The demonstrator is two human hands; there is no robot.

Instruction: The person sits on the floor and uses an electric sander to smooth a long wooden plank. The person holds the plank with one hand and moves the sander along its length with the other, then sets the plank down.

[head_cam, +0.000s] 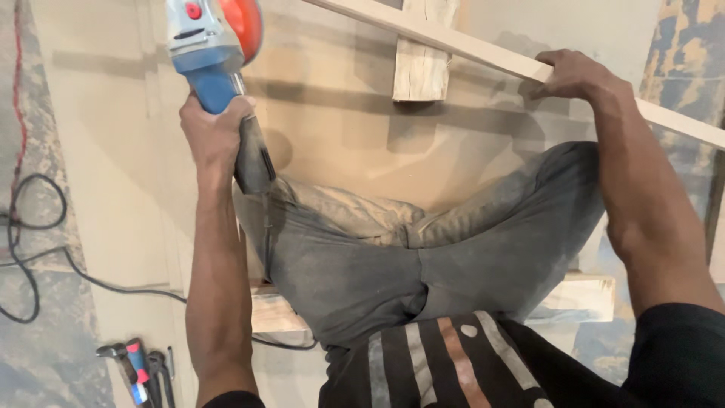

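The left hand (215,132) is wrapped in a full fist around the blue handle of an angle grinder (215,53), whose grey head and red-orange guard sit just beyond the knuckles, well to the left of the long wooden strip (483,51). The right hand (574,74) lies on that strip with fingers curled over its far edge and the palm pressing down, so it pins the wood rather than pinching it. The strip runs slantwise across the upper part of the view, passing over 1 short wooden block (421,68) that props it up between the 2 hands. The grinder looks dense and head-heavy, with a rigid plastic body; a firm grip low on the handle, as here, seems the safest hold, since the guarded disc end should be kept clear of fingers. Its cable (45,249) trails across the dusty floor, far to the left of the strip and nearer the person. The strip looks light, stiff and thin, likely to flex or skate on the block unless held flat near the working spot. Below the strip, the person's knees in dusty grey trousers (393,257) fold over another wooden beam (589,295). A few hand tools (140,370) lie well below and left of the strip.
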